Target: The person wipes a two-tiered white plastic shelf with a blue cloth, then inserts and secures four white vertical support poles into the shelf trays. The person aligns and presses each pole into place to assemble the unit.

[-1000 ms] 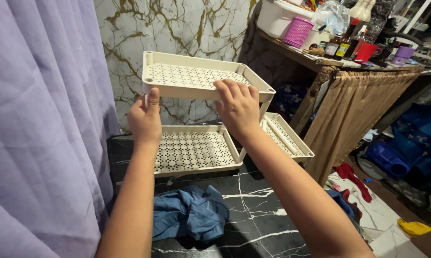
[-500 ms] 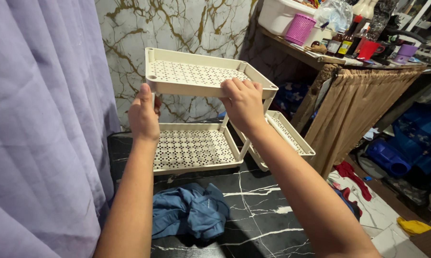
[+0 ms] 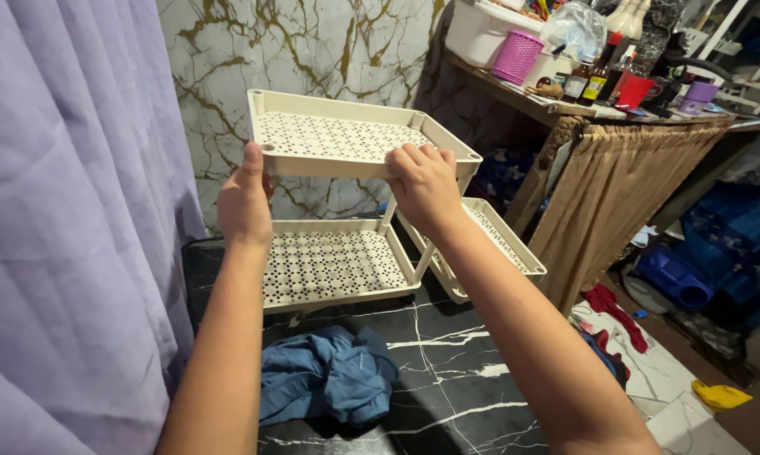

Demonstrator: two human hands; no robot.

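Cream perforated plastic shelf tray (image 3: 346,135), rectangular, raised rim; left hand (image 3: 243,202), right hand (image 3: 424,184) gripping front edge.

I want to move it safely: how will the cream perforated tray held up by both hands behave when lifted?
The cream tray is probably stiff: it stays flat between left hand and right hand. Thin perforated plastic suggests it is light. Its one visible post may let it wobble.

Upper tray (image 3: 346,135): cream plastic, perforated floor, raised rim; you hold it level, directly above the lower tray.
Lower tray (image 3: 334,265): same cream perforated kind, lying flat beneath the upper tray, joined to it by a slim cream post (image 3: 388,211).
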